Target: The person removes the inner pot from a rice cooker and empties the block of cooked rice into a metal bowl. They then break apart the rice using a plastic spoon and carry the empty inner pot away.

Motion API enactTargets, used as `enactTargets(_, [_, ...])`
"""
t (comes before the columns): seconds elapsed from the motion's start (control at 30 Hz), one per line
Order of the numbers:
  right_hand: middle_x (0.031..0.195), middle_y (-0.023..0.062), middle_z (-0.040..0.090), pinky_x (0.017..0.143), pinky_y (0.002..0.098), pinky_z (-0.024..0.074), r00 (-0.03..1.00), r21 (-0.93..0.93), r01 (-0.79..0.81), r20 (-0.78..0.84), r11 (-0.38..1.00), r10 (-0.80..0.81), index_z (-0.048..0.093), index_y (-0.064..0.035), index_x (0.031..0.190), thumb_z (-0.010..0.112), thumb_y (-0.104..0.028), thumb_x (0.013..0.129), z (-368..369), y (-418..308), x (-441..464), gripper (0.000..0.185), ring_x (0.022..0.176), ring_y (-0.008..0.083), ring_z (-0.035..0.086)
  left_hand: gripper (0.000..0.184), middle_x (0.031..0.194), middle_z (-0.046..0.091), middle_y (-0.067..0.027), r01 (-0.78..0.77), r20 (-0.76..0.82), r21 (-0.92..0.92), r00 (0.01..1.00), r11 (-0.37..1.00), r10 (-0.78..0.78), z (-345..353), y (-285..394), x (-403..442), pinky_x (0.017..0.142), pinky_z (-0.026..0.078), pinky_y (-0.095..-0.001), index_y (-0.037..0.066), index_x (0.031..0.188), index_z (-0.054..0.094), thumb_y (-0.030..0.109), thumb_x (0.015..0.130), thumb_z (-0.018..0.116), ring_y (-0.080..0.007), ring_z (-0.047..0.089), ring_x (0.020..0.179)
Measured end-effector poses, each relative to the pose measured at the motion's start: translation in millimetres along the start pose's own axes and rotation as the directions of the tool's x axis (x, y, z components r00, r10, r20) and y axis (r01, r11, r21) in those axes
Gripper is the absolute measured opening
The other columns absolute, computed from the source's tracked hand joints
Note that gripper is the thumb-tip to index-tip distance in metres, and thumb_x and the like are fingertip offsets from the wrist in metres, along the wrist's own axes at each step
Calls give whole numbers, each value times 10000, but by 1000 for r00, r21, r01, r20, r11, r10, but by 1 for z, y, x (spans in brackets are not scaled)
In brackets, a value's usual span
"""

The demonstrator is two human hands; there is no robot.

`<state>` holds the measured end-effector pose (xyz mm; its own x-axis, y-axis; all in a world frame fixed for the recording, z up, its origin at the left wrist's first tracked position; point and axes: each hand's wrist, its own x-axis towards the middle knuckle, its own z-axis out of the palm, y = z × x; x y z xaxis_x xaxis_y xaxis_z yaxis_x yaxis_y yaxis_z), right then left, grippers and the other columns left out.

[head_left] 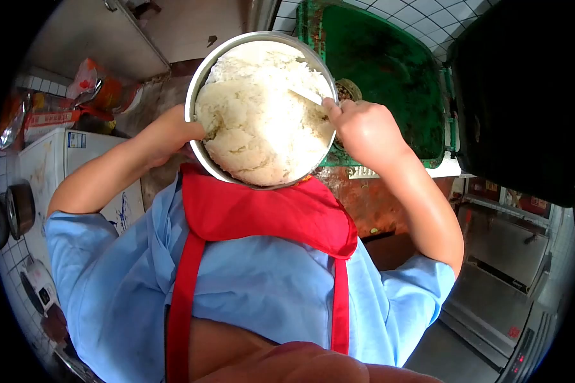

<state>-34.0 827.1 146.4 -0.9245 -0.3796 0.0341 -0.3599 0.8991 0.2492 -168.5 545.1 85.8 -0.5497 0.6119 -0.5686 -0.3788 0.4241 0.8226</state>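
A round metal pot (pixel 193 144) full of cooked white rice (pixel 255 108) is held up in front of my chest. My left hand (pixel 177 129) is closed on its left rim, with the thumb over the edge by the rice. At the right rim my right hand (pixel 365 132) is closed, its thumb lying over the edge. A slim white tool, like a rice paddle (pixel 305 96), runs from that thumb onto the rice. The fingers outside the pot are hidden.
Beyond the pot stands an open green bin (pixel 383 70) with its dark lid to the right. A white appliance (pixel 43 163) and orange-red packages (pixel 99 86) are at the left. Steel drawers (pixel 501 246) sit at the lower right. The floor looks wet and reddish.
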Motion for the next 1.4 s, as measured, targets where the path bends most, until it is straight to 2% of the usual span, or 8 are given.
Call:
enactTargets(0.2, [691, 171, 624, 603, 408, 519, 938, 166, -239, 295, 957, 183, 624, -13, 860, 533, -111, 777, -1, -1, 3, 158, 680, 313, 641, 390, 849, 622, -64, -56, -4, 49, 998, 997, 57, -3, -6, 6, 496, 424, -223, -34, 1078, 581, 33, 700, 509, -105, 555, 646])
enactTargets(0.4, [755, 210, 603, 663, 448, 473, 888, 315, -399, 368, 861, 277, 653, -34, 914, 530, -125, 829, 2, 6, 9, 176, 744, 380, 589, 379, 847, 621, -59, -69, -1, 12, 998, 998, 69, 1, -1, 2, 497, 414, -220, -32, 1061, 592, 33, 695, 515, -99, 544, 634])
enactTargets(0.77, [771, 238, 596, 669, 449, 472, 828, 276, -461, 477, 843, 297, 645, -22, 896, 538, -118, 821, -8, -6, 20, 162, 751, 384, 588, 362, 832, 627, -59, -118, 14, 16, 993, 993, 118, -6, -11, 7, 516, 424, -218, -27, 1040, 603, 50, 696, 522, -101, 559, 652])
enactTargets(0.87, [763, 229, 601, 658, 444, 477, 865, 311, -419, 421, 853, 271, 646, -28, 887, 539, -103, 805, -10, -9, 13, 155, 745, 385, 592, 463, 997, 634, -125, -6, 46, 140, 999, 990, -1, -8, 1, 4, 790, 491, -293, -73, 1129, 549, -4, 676, 477, -187, 615, 884])
enactTargets(1.0, [731, 223, 631, 681, 427, 521, 931, 523, -305, 338, 796, 135, 643, 16, 781, 513, -31, 717, -16, -30, 11, 153, 706, 359, 640, 431, 930, 632, -96, -51, 46, 89, 998, 995, 47, -9, -9, 10, 658, 483, -265, -49, 1101, 565, 18, 682, 490, -153, 604, 794])
enactTargets(1.07, [719, 200, 635, 647, 420, 523, 922, 325, -237, 374, 916, 105, 624, -6, 799, 493, -43, 748, -22, -44, 5, 146, 699, 342, 644, 364, 835, 623, -56, -62, 13, 75, 998, 995, 61, -7, -9, 9, 504, 437, -231, -26, 1042, 602, 45, 697, 512, -105, 573, 660])
enactTargets(1.23, [682, 171, 632, 554, 397, 522, 966, 190, -234, 154, 954, 207, 586, -27, 811, 506, -79, 759, -32, -20, -1, 109, 634, 309, 649, 361, 843, 621, -53, -30, 1, -56, 1000, 998, 30, 5, 0, -1, 479, 418, -221, -22, 1049, 597, 40, 704, 507, -105, 562, 638])
enactTargets(1.4, [703, 188, 628, 611, 429, 515, 931, 286, -270, 322, 919, 173, 600, -27, 791, 502, -57, 745, -18, -28, -7, 112, 682, 341, 641, 516, 1011, 614, -121, 16, 73, 88, 997, 996, -22, -8, -2, 7, 630, 548, -303, -19, 1211, 483, 26, 696, 494, -193, 638, 805])
